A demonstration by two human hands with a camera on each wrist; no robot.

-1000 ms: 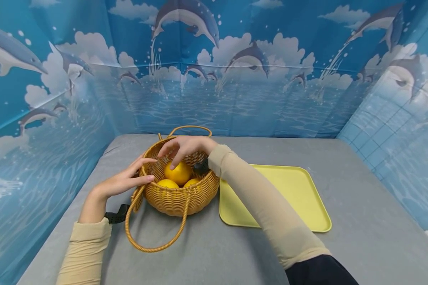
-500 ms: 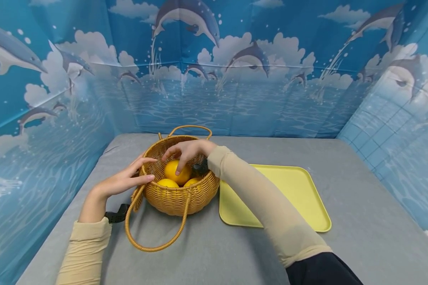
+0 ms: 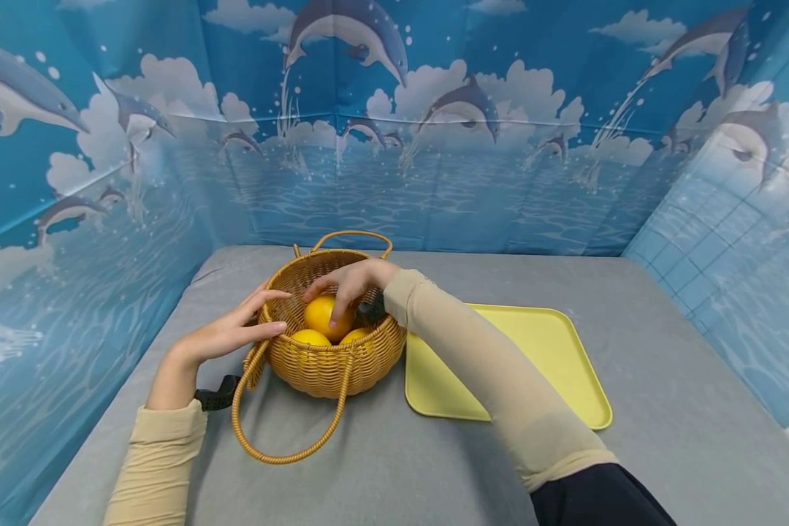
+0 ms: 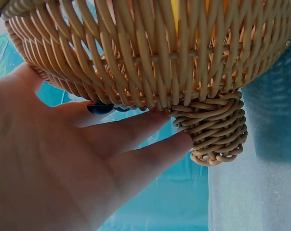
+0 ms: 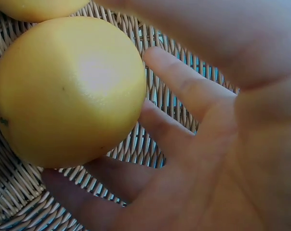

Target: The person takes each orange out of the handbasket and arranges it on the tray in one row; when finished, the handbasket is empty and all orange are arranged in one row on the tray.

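A round wicker basket (image 3: 342,369) holds several yellow-orange fruits that look like oranges. My left hand (image 3: 226,334) holds the basket's left side, its thumb and a finger over the rim. The left wrist view shows other fingers (image 4: 140,166) against the outer weave, touching a thick woven stub (image 4: 215,127). Inside the basket, my right hand (image 3: 351,283) has its thumb on the near side of the top orange (image 3: 321,315) and its fingers round the far side. The right wrist view shows fingertips at the edge of that orange (image 5: 71,91), the palm apart from it. Part of the thumb is out of view.
A yellow tray (image 3: 552,358) lies right of the basket, under my right forearm. One looped handle (image 3: 283,460) droops toward me; another (image 3: 351,234) stands at the back. Dolphin-printed sheets (image 3: 434,197) wall the grey tabletop (image 3: 394,467) behind and at both sides.
My right hand has shifted slightly right and lower over the top orange, the thumb sliding down its near side. The left hand and basket have stayed in place.
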